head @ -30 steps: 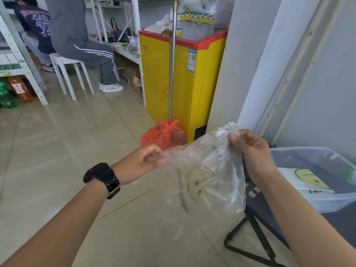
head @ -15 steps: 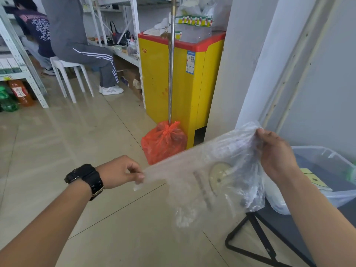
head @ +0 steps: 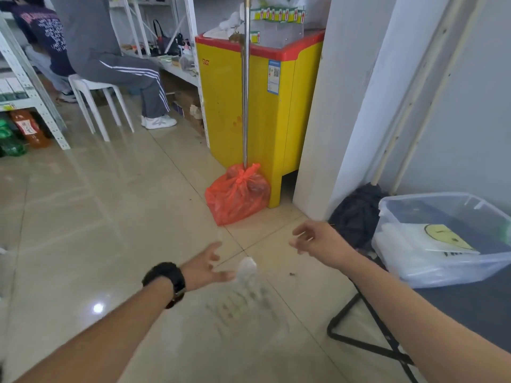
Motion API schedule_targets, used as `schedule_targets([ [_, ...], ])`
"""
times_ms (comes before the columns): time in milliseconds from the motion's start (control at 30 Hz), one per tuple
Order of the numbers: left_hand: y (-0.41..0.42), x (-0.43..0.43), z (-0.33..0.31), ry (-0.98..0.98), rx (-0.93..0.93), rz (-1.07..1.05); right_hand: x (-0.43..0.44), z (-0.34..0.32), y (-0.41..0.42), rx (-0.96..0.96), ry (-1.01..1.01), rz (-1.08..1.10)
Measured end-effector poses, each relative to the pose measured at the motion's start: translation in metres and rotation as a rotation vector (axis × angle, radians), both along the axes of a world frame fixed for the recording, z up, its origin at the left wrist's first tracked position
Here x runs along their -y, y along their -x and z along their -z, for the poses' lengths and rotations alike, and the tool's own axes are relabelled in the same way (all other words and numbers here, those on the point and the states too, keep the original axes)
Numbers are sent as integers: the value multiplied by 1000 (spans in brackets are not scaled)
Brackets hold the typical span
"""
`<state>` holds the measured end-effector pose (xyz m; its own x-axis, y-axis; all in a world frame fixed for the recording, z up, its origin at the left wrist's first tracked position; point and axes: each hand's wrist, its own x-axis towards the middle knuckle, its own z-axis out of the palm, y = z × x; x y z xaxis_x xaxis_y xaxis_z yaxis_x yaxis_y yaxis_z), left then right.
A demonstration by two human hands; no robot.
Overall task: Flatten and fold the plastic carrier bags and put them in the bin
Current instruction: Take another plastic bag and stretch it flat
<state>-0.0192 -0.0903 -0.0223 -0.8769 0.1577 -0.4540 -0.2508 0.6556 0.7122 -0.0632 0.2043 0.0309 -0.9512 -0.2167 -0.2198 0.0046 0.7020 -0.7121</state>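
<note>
The clear carrier bag (head: 246, 294) is a blur just beyond the spread, straight fingers of the left hand (head: 206, 268). Its bunched end is uppermost and its length trails downward; whether they touch cannot be told. The right hand (head: 318, 240) has loosely curled fingers holding nothing and is apart from the bag. The bin (head: 442, 272) stands further to its right.

Blurred clear bag (head: 247, 270) hangs beside the spread left hand (head: 203, 268).
</note>
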Motion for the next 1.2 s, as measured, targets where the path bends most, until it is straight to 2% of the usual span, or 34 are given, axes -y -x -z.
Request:
schedule_targets([
  [67, -21, -28, 57, 108, 354, 193, 18, 14, -8, 61, -56, -80],
  [133, -41, -51, 98, 275, 520, 413, 30, 23, -10, 75, -73, -141],
  [200, -55, -70, 123, 381, 466, 509, 37, 26, -9, 62, -44, -158],
  [267, -65, -75, 133, 490, 320, 508, 41, 30, -9, 51, -48, -184],
  [333, -69, -70, 139, 611, 178, 555, 41, 34, -10, 54, -118, -236],
  [367, -71, -66, 144, 639, 173, 587, 40, 37, -11, 72, -157, -264],
  [533, -85, -71, 161, 572, 387, 628, 43, 42, -15, 112, -212, -320],
  [700, -105, -86, 174, 582, 399, 476, 42, 41, -17, 107, -211, -319],
  [800, -94, -85, 165, 489, 296, 307, 36, 40, -20, 101, -292, -363],
  [900, -58, -79, 132, 294, 128, 72, 23, 37, -23, 133, -504, -479],
  [967, -29, -69, 93, 170, 13, 10, 15, 33, -25, 147, -649, -535],
  [1067, -1, -45, 23, 37, -157, -1, 3, 23, -20, 31, -777, -534],
  [1133, 4, -23, -13, -30, -222, -30, -9, 10, -14, -23, -741, -490],
  [1200, -1, -4, -38, -66, -260, -68, -19, -3, -13, -35, -599, -463],
])
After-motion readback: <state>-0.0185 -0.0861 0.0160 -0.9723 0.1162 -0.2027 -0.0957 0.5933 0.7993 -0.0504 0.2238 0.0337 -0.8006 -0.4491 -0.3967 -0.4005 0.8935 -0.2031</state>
